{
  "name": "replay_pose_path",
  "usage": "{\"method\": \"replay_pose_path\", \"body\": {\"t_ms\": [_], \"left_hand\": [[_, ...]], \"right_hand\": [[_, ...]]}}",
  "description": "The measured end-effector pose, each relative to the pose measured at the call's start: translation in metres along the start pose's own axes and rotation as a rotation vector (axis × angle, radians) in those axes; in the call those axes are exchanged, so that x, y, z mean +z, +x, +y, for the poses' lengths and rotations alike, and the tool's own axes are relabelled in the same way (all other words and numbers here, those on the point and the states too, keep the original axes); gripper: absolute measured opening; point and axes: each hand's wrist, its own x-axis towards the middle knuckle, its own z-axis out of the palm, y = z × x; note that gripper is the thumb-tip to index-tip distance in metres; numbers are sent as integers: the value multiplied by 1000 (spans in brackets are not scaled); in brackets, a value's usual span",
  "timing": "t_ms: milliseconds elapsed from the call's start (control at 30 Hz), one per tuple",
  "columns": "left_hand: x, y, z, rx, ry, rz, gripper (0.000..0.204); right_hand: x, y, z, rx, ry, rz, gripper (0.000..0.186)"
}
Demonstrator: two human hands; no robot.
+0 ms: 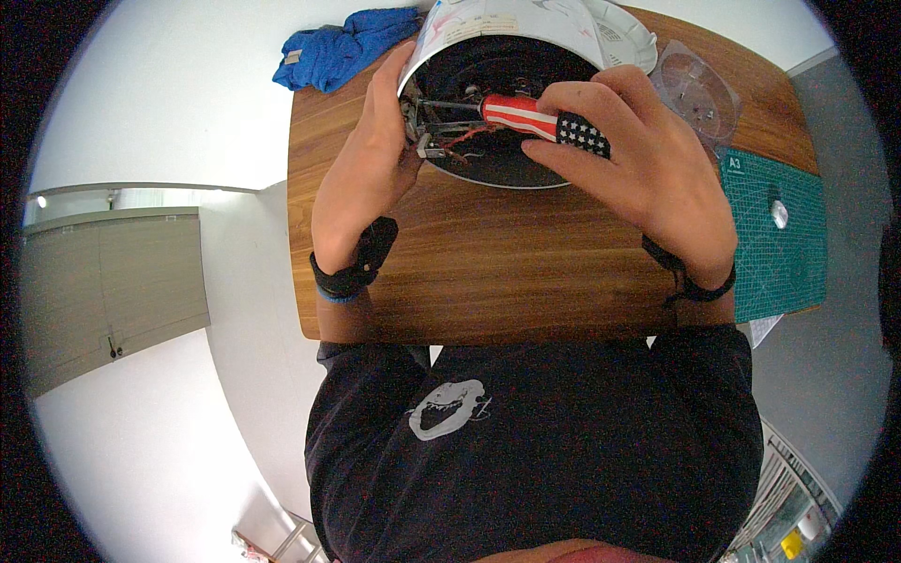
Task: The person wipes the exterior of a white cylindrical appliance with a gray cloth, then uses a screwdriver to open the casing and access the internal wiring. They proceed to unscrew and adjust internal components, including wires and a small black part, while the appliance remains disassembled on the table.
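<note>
A white, round appliance housing [511, 26] lies on its side at the far part of the table, its open end toward me. Inside the dark hollow, thin wires [469, 137] and small metal parts show near the left rim. My left hand [361, 174] grips that rim, fingers along the outer wall; its thumb is partly hidden. Between the thumb and fingers of my right hand [657, 169] is a screwdriver [521, 114] with a red-and-white striped, star-patterned handle. Its shaft points left into the housing, toward the metal parts; I cannot tell whether the tip touches anything.
A blue cloth [349, 49] lies at the far left of the wooden table [507, 263]. Behind my right hand are a white round cover [627, 39] and a clear plastic tray [699, 92] with small pieces. A green cutting mat [774, 258] bears a small whitish object [779, 214].
</note>
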Motion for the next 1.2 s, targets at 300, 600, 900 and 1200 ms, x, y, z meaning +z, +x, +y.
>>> {"method": "replay_pose_path", "body": {"t_ms": [300, 600, 900, 1200], "left_hand": [[0, 0, -1, 12, -18, 1, 109], [-3, -1, 1, -3, -27, -32, 113], [-5, -3, 8, -6, 33, -36, 120], [-4, -5, 11, -17, 47, -18, 118]], "right_hand": [[-2, 0, 0, -37, -20, 2, 46], [2, 3, -10, -31, 9, 24, 44], [-3, 3, -12, -24, -6, 7, 42], [-5, 0, -8, -16, 20, -8, 45]]}}
